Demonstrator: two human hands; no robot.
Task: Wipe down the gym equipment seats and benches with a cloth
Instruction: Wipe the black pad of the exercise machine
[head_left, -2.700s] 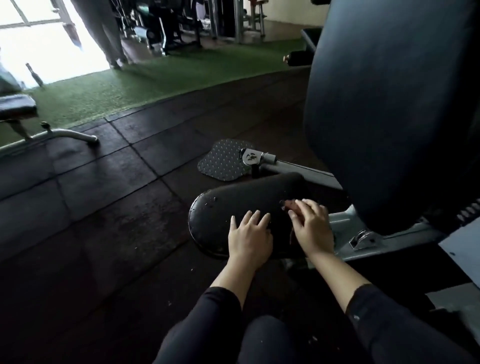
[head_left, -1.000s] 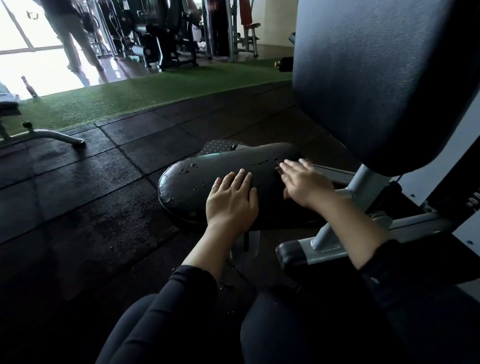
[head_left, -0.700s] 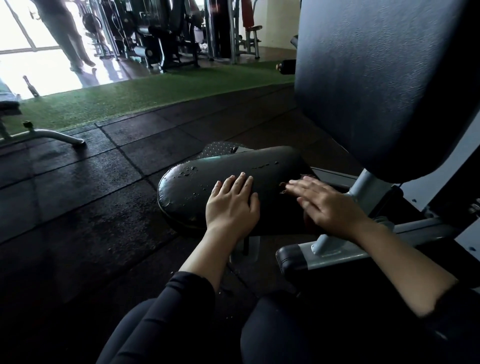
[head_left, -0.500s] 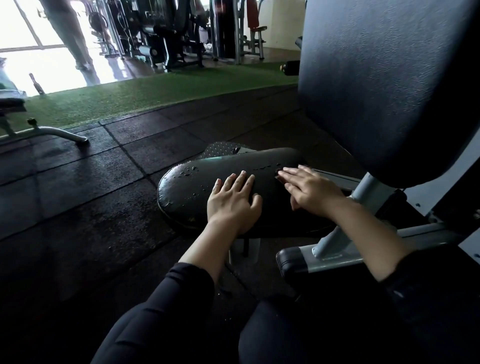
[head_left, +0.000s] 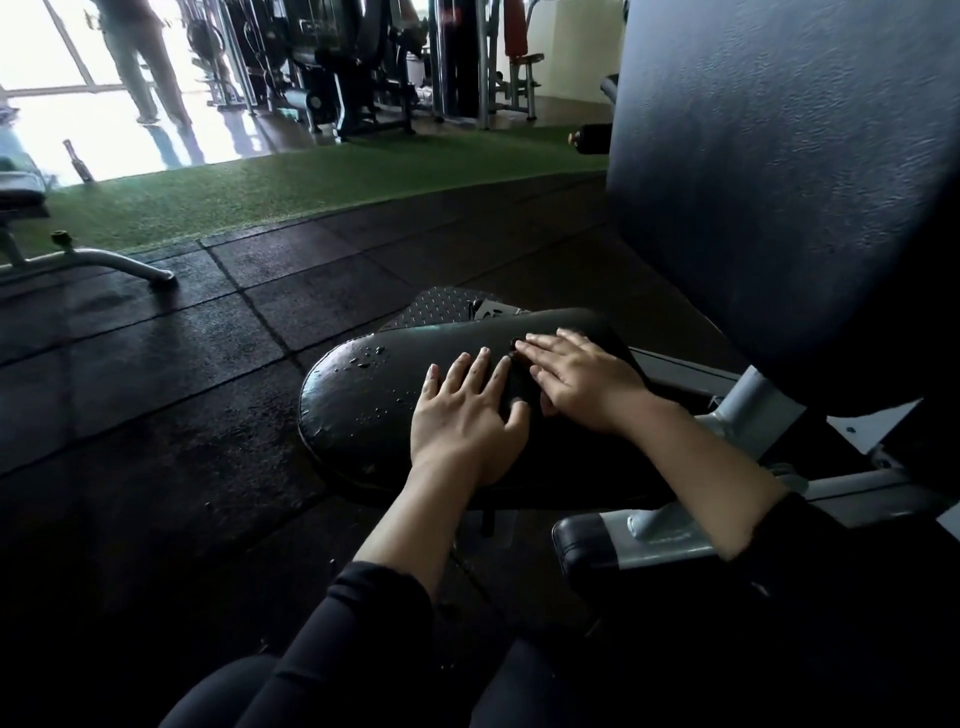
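Both hands are being laid flat with fingers spread on the black seat pad (head_left: 363, 405), left hand (head_left: 462, 415) beside right hand (head_left: 582, 384), a dark cloth (head_left: 518, 382) seemingly being pressed beneath; droplets (head_left: 366, 358) toward the far-left end are probably best being swept with overlapping strokes.

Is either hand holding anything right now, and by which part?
Neither grips anything visibly. Left hand and right hand lie flat on the seat pad; any cloth underneath cannot be told.

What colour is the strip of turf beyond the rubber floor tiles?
Green turf, clearest in the head view.
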